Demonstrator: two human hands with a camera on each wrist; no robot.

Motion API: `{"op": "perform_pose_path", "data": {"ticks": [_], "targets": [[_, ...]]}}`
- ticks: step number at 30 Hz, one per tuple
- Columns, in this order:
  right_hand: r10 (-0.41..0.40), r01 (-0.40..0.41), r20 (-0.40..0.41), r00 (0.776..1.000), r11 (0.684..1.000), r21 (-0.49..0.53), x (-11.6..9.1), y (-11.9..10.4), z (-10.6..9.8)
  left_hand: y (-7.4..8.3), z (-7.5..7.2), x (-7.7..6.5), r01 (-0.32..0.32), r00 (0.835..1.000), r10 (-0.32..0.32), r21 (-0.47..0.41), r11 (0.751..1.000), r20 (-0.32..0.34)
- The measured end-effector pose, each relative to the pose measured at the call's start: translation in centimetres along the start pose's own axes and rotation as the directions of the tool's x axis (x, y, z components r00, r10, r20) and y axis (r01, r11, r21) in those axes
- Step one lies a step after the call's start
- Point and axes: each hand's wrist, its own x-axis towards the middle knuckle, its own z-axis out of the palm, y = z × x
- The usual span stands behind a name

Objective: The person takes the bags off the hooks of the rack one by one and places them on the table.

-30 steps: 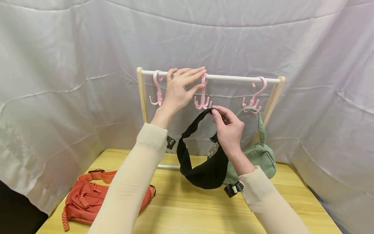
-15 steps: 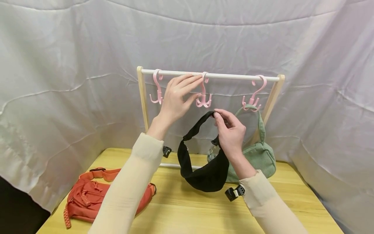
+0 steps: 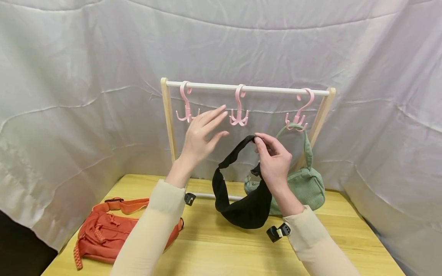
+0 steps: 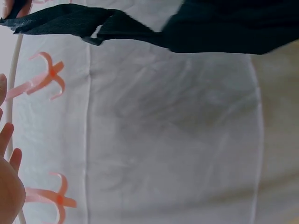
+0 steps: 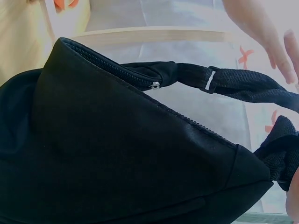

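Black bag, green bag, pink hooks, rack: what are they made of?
Black bag: matte, soft cloth, probably synthetic; it folds, and its strap shows a webbing-like weave.
Green bag: looks like matte corduroy, from the fine ribs.
Pink hooks: likely molded plastic, smooth and evenly colored.
Rack posts: pale, likely wood by the tone; white bar: smooth, metal or plastic, can't tell.

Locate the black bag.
The black bag is right of centre in the head view, hanging from the right hand, below the middle hook, partly covering the green bag.

Cream long sleeves (image 3: 152, 230), wide cuffs (image 3: 297, 224); black boxy wrist cameras (image 3: 274, 234), white patch (image 3: 280, 232) on right one; hands (image 3: 197, 140) bare.
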Motion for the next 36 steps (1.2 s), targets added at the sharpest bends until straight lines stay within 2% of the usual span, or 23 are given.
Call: {"op": "perform_pose_path", "data": {"ticks": [6,12,20,24,29,36], "targets": [[-0.01,0.01,-0.004,1.0,1.0,0.003,-0.4,0.1,-0.2,0.8,-0.3,-2.7,0.062,0.997,-0.059,-0.073,0.995,0.04],[-0.002,0.002,0.003,1.0,1.0,-0.001,-0.6,0.2,-0.4,1.5,-0.6,-5.5,0.135,0.988,-0.126,-0.113,0.984,0.087],[0.021,-0.021,-0.012,1.0,1.0,0.018,-0.9,0.4,-0.7,2.1,-0.8,-8.8,0.271,0.947,-0.227,-0.19,0.944,0.226],[0.026,-0.026,-0.017,1.0,0.999,0.021,-0.9,0.5,-0.9,2.2,-0.4,-10.0,0.314,0.931,-0.255,-0.217,0.924,0.26],[0.032,-0.032,-0.022,0.999,0.999,0.021,-1.0,0.8,-1.2,2.1,0.1,-11.5,0.338,0.919,-0.266,-0.235,0.911,0.291],[0.042,-0.041,-0.025,0.999,0.999,0.017,-1.0,1.2,-1.8,2.1,0.4,-12.7,0.396,0.893,-0.304,-0.257,0.881,0.332]]}}
